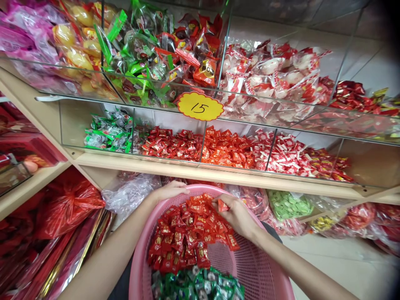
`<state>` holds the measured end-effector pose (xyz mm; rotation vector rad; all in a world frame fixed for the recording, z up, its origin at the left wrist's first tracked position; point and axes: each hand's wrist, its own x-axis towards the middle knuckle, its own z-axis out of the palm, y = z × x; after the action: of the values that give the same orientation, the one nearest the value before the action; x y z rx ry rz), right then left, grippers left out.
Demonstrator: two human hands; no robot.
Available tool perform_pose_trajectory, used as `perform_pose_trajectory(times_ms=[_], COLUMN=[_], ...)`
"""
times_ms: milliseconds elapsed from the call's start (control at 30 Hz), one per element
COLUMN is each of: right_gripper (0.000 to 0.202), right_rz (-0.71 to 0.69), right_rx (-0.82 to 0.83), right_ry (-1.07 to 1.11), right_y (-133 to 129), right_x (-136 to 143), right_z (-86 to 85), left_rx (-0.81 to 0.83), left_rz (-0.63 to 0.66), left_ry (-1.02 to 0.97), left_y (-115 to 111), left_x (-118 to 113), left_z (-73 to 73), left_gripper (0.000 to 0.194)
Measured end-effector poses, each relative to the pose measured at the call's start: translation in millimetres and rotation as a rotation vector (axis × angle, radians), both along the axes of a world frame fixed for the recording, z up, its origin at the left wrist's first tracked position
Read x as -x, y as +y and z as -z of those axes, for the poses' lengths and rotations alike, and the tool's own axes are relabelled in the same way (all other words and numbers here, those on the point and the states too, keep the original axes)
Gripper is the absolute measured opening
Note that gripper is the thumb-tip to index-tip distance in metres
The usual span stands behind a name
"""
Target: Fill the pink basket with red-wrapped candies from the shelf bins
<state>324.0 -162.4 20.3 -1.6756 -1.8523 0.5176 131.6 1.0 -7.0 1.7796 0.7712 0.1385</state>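
A pink plastic basket (265, 266) with a perforated wall stands below the shelf. My left hand (171, 190) grips its far rim, with fingertips partly hidden behind the edge. Inside the basket, my right hand (236, 213) is closed with an orange-red wrapped candy (222, 206) at its fingers. Beneath and beside that hand lie more orange-red candies (200, 216). Darker red candies (175, 243) fill the left side, and green-wrapped candies (196, 285) lie nearest me.
Clear-fronted shelf bins hold red candies (175, 143), orange candies (225, 148) and green-white candies (109, 131). A yellow tag (200, 106) reading 15 hangs on the upper bin front. Bagged goods (289, 204) sit under the shelf; a red bag (73, 204) is at left.
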Motion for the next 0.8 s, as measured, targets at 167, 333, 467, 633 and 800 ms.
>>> perform_pose_trajectory(times_ms=[167, 333, 467, 633, 800], right_gripper=[0.018, 0.028, 0.03, 0.026, 0.014], right_rz=[0.119, 0.162, 0.162, 0.123, 0.132], right_rx=[0.056, 0.17, 0.233, 0.268, 0.19], right_ry=[0.36, 0.457, 0.508, 0.445, 0.126], right_y=[0, -2, -1, 3, 6], right_x=[-1, -4, -4, -2, -4], right_z=[-1.1, 4.1, 8.2, 12.1, 17.1], left_rx=[-0.004, -0.002, -0.016, -0.03, -0.018], left_rz=[0.005, 0.015, 0.017, 0.024, 0.016], left_ry=[0.014, 0.015, 0.021, 0.023, 0.006], left_y=[-1, 0, 2, 2, 2], left_x=[-1, -1, 1, 1, 1], left_z=[-2.8, -1.3, 1.3, 1.8, 1.7], left_gripper=[0.034, 0.033, 0.033, 0.034, 0.034])
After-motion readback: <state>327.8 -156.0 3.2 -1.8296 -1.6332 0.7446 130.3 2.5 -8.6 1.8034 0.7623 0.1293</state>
